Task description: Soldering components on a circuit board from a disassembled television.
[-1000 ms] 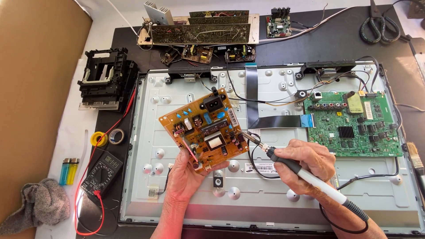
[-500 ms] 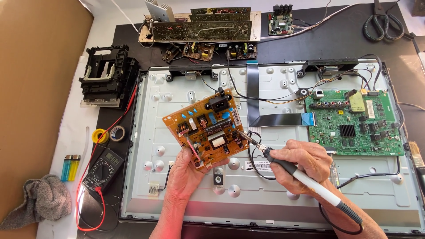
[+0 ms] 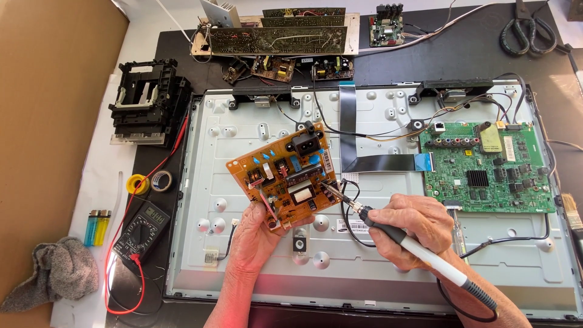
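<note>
Power board [image 3: 284,176] held tilted above TV back panel [image 3: 255,267], approx centre; left hand [image 3: 258,234] under its near edge, right hand [image 3: 413,228] to the right w/ soldering iron [image 3: 388,231], tip at board's right edge. Main board [image 3: 492,173] on panel's right side, ribbon cable [image 3: 349,127] between the two boards. Multimeter [image 3: 141,226] left of panel, tape rolls [image 3: 150,181] behind it, lighters [image 3: 97,226] & rag [image 3: 54,273] further left. Scissors [image 3: 527,30] far right corner.
</note>
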